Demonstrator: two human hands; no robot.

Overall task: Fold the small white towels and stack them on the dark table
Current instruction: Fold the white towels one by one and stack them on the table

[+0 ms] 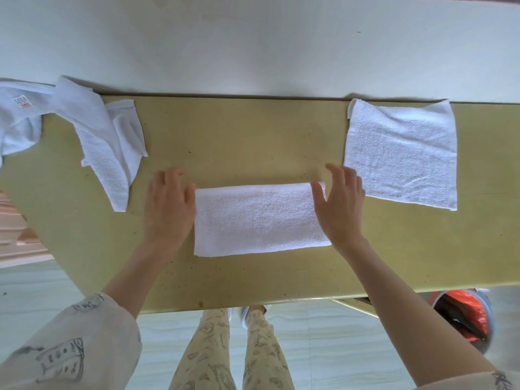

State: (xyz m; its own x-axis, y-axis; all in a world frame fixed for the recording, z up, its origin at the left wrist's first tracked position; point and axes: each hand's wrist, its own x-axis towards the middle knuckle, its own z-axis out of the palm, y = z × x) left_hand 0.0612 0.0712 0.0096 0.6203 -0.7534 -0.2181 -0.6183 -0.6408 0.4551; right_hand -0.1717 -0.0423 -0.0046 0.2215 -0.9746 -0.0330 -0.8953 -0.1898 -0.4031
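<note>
Half-folded towel at table centre; left hand and right hand flat, fingers relaxed, at its ends; square edges, then fold end over end

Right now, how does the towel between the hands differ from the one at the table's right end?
The middle towel is folded into a narrow strip; the right towel forms a squarer shape. The middle towel has a hand at each end; the right towel lies untouched. Both are white terry, flat on the table.
</note>
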